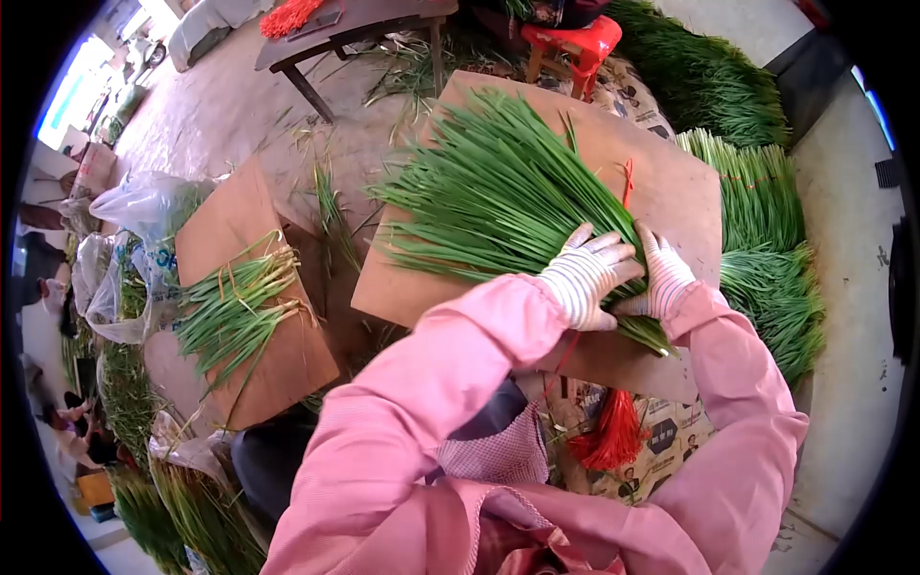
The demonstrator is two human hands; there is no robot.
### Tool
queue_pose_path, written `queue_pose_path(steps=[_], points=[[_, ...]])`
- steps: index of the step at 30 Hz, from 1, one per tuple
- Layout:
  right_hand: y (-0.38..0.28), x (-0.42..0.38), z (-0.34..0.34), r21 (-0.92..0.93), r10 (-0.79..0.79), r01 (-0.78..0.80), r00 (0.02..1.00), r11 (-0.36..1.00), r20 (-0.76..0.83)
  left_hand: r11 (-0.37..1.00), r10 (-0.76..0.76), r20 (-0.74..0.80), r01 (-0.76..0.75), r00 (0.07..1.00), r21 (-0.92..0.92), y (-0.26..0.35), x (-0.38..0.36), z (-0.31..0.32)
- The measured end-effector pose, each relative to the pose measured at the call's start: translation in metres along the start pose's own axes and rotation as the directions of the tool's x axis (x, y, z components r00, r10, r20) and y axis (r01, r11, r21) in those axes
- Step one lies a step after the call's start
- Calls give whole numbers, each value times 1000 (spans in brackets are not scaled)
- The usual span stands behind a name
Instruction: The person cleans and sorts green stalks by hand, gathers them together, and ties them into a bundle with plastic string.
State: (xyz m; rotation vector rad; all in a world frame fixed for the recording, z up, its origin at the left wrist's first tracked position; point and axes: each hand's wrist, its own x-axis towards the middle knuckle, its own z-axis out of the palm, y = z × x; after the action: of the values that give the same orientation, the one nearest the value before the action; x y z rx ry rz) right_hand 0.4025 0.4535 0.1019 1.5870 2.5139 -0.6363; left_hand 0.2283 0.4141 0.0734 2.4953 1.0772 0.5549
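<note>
A large bunch of green chives [517, 182] lies across a brown board [680, 206], leaf tips fanned to the upper left and cut ends toward the lower right. Both hands wear white striped gloves. My left hand [589, 276] curls over the bunch near its base. On the other side my right hand [663, 273] grips the stalks, its fingers close to those of the left. A red tie [628, 182] sticks out beyond the bunch and appears again on the near side; its middle is hidden underneath.
A smaller board [230, 220] at left carries small bundles of chives [240, 307]. Tied chives [757, 192] are stacked along the right wall. Red ties [613, 431] hang below my board. A red stool [575, 43] and a dark table [355, 24] stand beyond; plastic bags [144, 206] lie far left.
</note>
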Motion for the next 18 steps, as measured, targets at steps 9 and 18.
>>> queue_pose_path(steps=[9, 18], points=[[4, -2, 3, 42, -45, 49, 994, 998, -101, 815, -512, -279, 562, 812, 140, -133, 33, -54], [5, -2, 4, 60, -38, 45, 993, 997, -114, 790, -602, -127, 611, 789, 49, -143, 31, -48]])
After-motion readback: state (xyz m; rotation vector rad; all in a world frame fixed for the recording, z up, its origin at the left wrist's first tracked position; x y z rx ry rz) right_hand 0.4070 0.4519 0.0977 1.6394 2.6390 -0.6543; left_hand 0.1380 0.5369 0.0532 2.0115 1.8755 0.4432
